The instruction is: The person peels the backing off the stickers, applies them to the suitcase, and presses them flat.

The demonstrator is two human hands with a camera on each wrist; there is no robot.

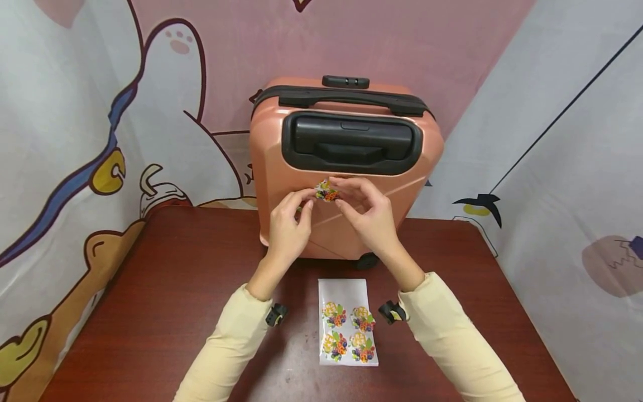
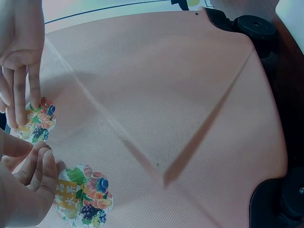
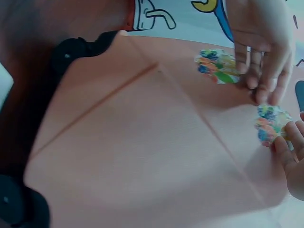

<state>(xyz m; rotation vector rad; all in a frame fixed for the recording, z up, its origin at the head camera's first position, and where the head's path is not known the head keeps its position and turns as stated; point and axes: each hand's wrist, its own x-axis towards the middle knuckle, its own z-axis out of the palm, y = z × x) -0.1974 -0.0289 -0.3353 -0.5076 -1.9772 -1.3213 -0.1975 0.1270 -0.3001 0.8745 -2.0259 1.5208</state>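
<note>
A colourful fruit sticker (image 1: 327,191) is between my two hands, in front of the suitcase's (image 1: 331,231) ribbed pink shell. My left hand (image 1: 289,224) pinches its left edge, thumb and fingertips close together. On its other side, my right hand (image 1: 370,215) holds the edge with the thumb low and the fingers higher. Another fruit sticker (image 2: 85,195) lies on the shell beside the left hand; in the head view that hand mostly hides it. Whether the held sticker touches the shell I cannot tell.
The suitcase stands upright on a dark red table (image 1: 201,279), its black handle recess (image 1: 351,142) above the hands. A white sheet (image 1: 342,289) bearing several fruit stickers lies in front of it. A cartoon-print cloth (image 1: 402,44) hangs behind and at both sides.
</note>
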